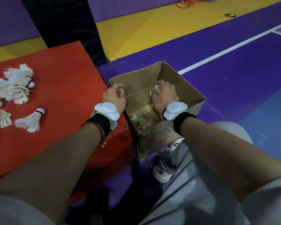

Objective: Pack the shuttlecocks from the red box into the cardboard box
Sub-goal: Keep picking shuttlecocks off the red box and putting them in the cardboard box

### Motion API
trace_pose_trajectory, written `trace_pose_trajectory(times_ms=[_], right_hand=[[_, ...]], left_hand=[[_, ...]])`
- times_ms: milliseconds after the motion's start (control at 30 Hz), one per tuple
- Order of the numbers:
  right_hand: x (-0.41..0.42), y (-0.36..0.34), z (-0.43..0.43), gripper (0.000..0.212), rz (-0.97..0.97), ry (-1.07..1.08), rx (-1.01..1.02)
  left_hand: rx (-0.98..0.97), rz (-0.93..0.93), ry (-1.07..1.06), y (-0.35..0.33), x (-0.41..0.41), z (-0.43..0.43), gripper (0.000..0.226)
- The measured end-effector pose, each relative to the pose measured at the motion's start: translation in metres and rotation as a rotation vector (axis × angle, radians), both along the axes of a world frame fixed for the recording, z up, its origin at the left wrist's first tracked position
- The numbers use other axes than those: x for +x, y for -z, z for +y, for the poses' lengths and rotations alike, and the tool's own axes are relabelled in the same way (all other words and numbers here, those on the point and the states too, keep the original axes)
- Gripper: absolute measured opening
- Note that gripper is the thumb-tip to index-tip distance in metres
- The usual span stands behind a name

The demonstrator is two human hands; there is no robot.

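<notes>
Brown cardboard box [152,143] stands just beside the red box [58,70], surely to keep the way short; over its opening the right hand [165,97] grips one shuttlecock [156,88] for dropping, the left hand [114,97] curls at the rim, whether holding something I cannot tell, and other shuttlecocks [15,90] wait on the red top.

White shoe [162,174] on purple floor [234,70]

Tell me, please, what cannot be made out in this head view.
Head view:
- Left hand: curled fingers face away, so any hold is hidden.
- Shuttlecocks inside the cardboard box: dim, partly behind the right hand; count unclear.
- Pile on the red box: cut by the left edge.
</notes>
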State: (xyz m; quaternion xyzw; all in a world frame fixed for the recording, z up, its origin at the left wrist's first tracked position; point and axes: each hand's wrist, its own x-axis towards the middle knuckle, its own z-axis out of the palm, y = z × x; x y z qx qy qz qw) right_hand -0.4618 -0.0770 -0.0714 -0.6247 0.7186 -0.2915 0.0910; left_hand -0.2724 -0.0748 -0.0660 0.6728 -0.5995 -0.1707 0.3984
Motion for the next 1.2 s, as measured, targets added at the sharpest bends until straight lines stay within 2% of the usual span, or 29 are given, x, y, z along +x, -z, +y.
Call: trace_pose_trajectory(times_ms=[167, 467, 633, 833, 1067, 1200], right_hand=[[0.009, 0.006, 0.005, 0.026, 0.117, -0.014, 0.008], [0.047, -0.006, 0.005, 0.023, 0.007, -0.095, -0.007], [0.096, -0.014, 0.009, 0.026, -0.073, -0.168, -0.030], [0.169, -0.023, 0.019, 0.025, -0.131, -0.318, -0.070], [0.241, -0.018, 0.033, 0.026, -0.092, -0.440, -0.023], [0.292, -0.015, 0.046, 0.029, -0.080, -0.554, 0.013]], left_hand=[[-0.008, -0.027, -0.097, -0.004, 0.034, 0.002, 0.027], [-0.016, -0.067, -0.103, -0.009, 0.085, 0.017, 0.031], [-0.002, -0.204, -0.119, -0.015, 0.130, 0.036, 0.036], [-0.023, -0.218, -0.155, -0.021, 0.186, 0.064, 0.036], [-0.015, -0.236, -0.243, -0.023, 0.247, 0.100, 0.034], [-0.039, -0.221, -0.379, -0.024, 0.289, 0.127, 0.040]])
